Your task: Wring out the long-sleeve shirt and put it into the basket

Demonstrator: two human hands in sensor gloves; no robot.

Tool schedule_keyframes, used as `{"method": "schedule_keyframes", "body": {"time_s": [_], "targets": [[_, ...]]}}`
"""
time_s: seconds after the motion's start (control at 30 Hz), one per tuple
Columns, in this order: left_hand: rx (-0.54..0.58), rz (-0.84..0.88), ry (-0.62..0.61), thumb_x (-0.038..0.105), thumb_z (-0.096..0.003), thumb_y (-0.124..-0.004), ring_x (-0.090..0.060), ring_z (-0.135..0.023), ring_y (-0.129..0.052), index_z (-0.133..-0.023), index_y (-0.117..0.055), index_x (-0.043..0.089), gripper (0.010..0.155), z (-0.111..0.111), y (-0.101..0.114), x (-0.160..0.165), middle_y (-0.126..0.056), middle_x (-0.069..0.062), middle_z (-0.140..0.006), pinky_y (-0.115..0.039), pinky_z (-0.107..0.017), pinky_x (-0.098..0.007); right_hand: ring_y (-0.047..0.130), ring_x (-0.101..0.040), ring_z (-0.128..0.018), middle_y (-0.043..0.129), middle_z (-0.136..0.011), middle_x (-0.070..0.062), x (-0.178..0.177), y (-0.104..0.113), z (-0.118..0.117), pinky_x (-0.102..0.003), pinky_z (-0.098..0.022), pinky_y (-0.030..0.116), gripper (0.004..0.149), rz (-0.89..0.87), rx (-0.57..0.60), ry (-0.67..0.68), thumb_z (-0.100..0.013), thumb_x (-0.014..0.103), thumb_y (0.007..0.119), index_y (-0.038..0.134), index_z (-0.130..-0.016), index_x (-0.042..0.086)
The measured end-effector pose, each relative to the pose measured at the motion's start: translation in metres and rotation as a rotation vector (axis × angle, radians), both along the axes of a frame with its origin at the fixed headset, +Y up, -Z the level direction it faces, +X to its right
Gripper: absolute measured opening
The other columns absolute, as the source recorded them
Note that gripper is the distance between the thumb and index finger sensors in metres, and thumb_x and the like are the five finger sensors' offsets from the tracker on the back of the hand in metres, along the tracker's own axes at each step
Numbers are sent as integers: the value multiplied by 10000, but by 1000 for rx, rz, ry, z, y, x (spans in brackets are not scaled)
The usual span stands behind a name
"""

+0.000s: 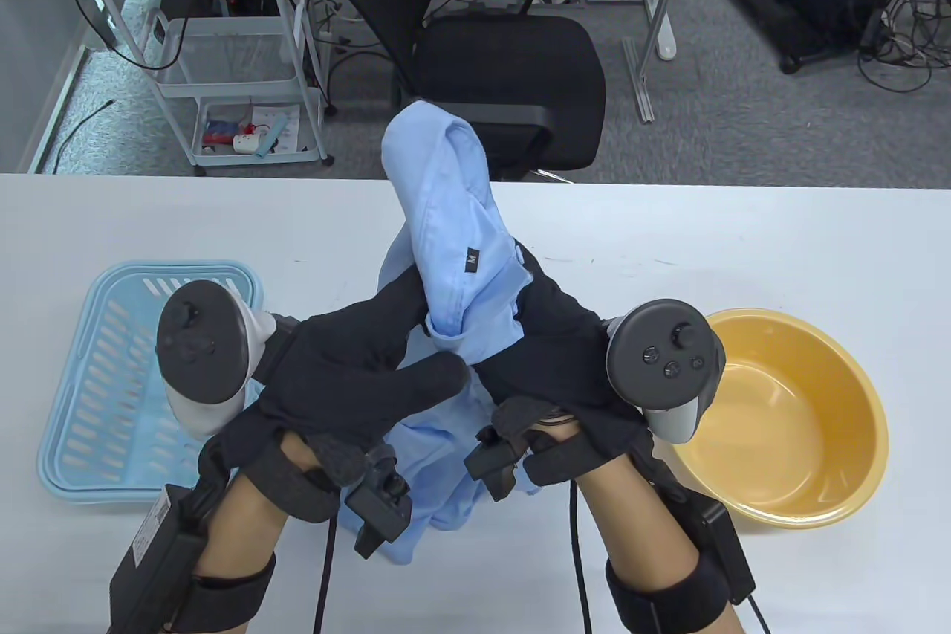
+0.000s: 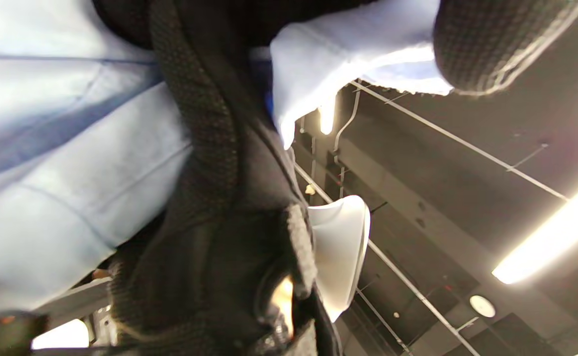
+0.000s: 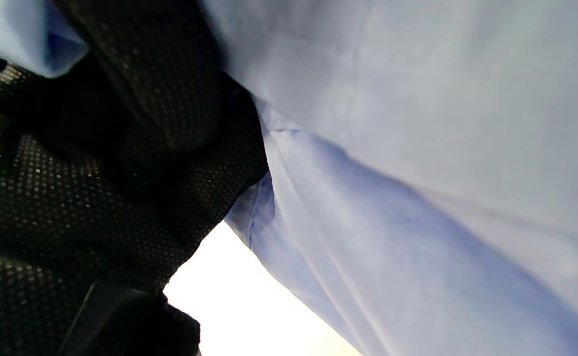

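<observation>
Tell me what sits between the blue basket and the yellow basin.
In the table view, both hands, left and right, gripping the shirt, held between basket and basin.

A yellow basin (image 1: 787,426) stands upright on the white table (image 1: 743,233), just beside the right hand on its outer side. Beyond the far table edge, ahead of both hands, a black office chair (image 1: 505,62) stands on grey carpet. Ahead of the left hand and further out, a white wire trolley (image 1: 230,62) holds small items on its lower shelf. Loose cables (image 1: 903,32) lie on the floor far ahead of the right hand. The left wrist view shows ceiling strip lights (image 2: 551,237).
</observation>
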State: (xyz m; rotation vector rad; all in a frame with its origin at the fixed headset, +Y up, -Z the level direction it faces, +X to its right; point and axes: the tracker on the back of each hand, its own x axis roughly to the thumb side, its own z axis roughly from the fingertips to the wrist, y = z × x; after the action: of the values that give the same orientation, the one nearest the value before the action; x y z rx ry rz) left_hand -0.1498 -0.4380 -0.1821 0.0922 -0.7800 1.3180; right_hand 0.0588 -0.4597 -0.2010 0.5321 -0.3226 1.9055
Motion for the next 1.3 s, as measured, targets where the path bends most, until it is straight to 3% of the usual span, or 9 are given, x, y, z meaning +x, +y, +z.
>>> {"method": "schedule_keyframes", "body": {"time_s": [0.23,0.37,0.63,0.73,0.87,1.03,1.13,1.17,1.3], "targets": [[35,213,-39,693,-393,-853,-330,-1080,-779,-1123,-567,268,892,4,-30,-29,-727,-1,-1108,-624,-776,-613,904,-315,-729,830,-895,-76,-11,13,4,-643,-589,765,740,110,48,-15,-462,376,971,575,-1038,131],[43,270,42,692,-383,-869,-352,-1070,-777,-1122,-571,260,906,6,-55,-49,-731,-15,-1100,-643,-762,-614,924,-289,-659,885,-795,-55,-10,14,0,-612,-571,799,536,77,47,-32,-511,329,917,691,-970,167],[-108,-124,76,832,-267,-891,-532,-1143,-205,-1085,81,158,1438,-5,-150,-59,35,-226,-1125,-283,-735,-791,875,-287,-679,843,-801,-47,-4,14,-6,-623,-598,781,420,-146,-9,35,-564,330,830,699,-945,213],[-226,-151,-69,795,-248,-951,-543,-1134,-61,-1020,190,151,1520,-10,-186,-41,131,-240,-1083,-164,-722,-810,871,-289,-683,839,-804,-48,-15,14,-5,-622,-602,778,420,-200,-34,83,-566,331,823,695,-948,213],[-263,-181,-52,769,-183,-1001,-473,-1193,-226,-1067,107,171,1538,-22,-199,-18,-60,-164,-1168,-169,-713,-833,870,-293,-680,842,-796,-50,-38,12,-2,-624,-596,781,417,-170,-20,129,-563,325,825,700,-943,208],[-305,-157,-17,697,-172,-1060,-354,-1078,-670,-1160,-271,206,1356,-32,-186,5,-630,55,-1059,-277,-750,-836,870,-289,-678,842,-795,-47,-54,14,2,-615,-596,787,414,-140,-2,153,-563,326,824,701,-942,212],[-351,-167,3,580,-252,-1082,-281,-785,-903,-1068,-640,126,1033,-34,-180,15,-861,121,-731,-457,-781,-752,869,-289,-676,841,-796,-46,-54,16,3,-611,-594,790,416,-122,4,145,-565,328,822,697,-944,211],[-352,-158,-10,546,-276,-1078,-275,-710,-947,-969,-748,270,815,-35,-180,17,-902,121,-657,-513,-766,-736,870,-287,-676,840,-796,-45,-54,16,3,-609,-594,791,415,-115,7,142,-566,328,822,697,-944,212],[-406,-74,-43,487,-346,-1044,-334,-924,-886,-791,-879,350,494,-37,-188,14,-869,82,-880,-512,-776,-742,868,-292,-674,839,-794,-50,-46,19,4,-601,-587,802,414,-145,9,124,-564,321,821,697,-942,206]]}}
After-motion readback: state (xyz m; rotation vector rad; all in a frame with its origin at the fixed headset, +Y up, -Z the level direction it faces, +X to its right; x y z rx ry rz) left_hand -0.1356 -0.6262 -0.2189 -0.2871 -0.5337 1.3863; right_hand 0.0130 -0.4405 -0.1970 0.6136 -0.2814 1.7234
